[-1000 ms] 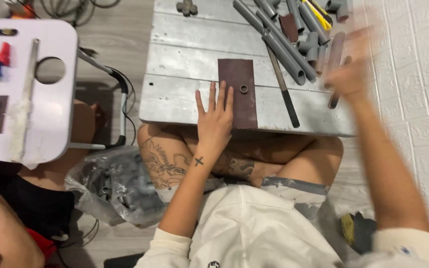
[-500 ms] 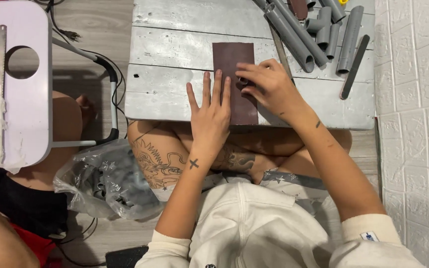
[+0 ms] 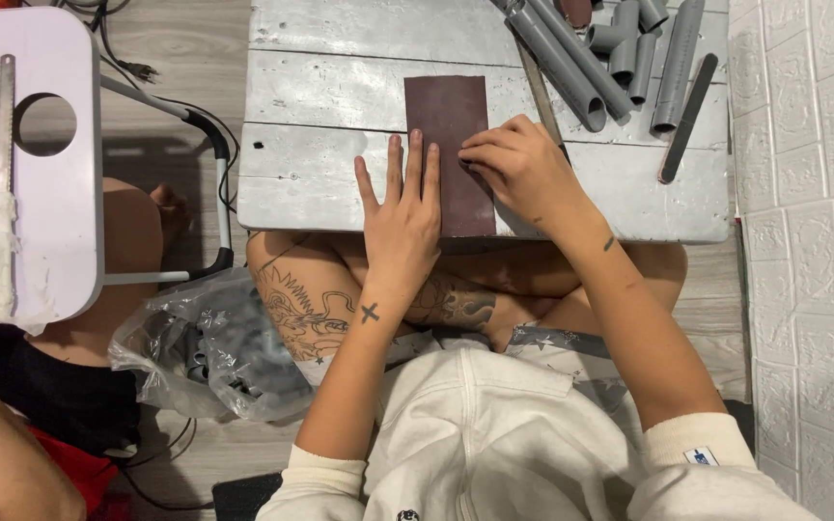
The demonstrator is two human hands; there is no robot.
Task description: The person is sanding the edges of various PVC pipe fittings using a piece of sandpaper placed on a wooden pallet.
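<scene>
Reddish-brown abrasive sheet [image 3: 446, 121], rectangular, lying flat on the whitewashed plank desk [image 3: 320, 87], long axis running away from the person toward the far edge, near short end at the desk's front edge. Left hand [image 3: 400, 214]: open, fingers spread and flat, palm pressing the sheet's near left corner and the planks beside it; grips nothing. Right hand [image 3: 523, 172]: fingers curled downward onto the sheet's right edge, fingertips bunched as if pinching some small item against it; whether anything is held there cannot be told. Change noted: a second ago the right hand was raised, blurred, over the pipes at the desk's far right; half a second ago it had come down beside the left, and now both rest on the sheet, so the work appears to have shifted from fetching to pressing or rubbing on the abrasive. Beyond the hands: a cluster of grey plastic pipes [image 3: 581, 63], cut to mixed lengths, lying at a slant at the far right; a dark flat file [image 3: 687, 121] just beside them. Left of the desk: a pale side table [image 3: 50, 212] with a round hole, carrying a small saw blade [image 3: 4, 121]. Floor: a crumpled clear plastic bag [image 3: 214, 352] near the tattooed knee.
</scene>
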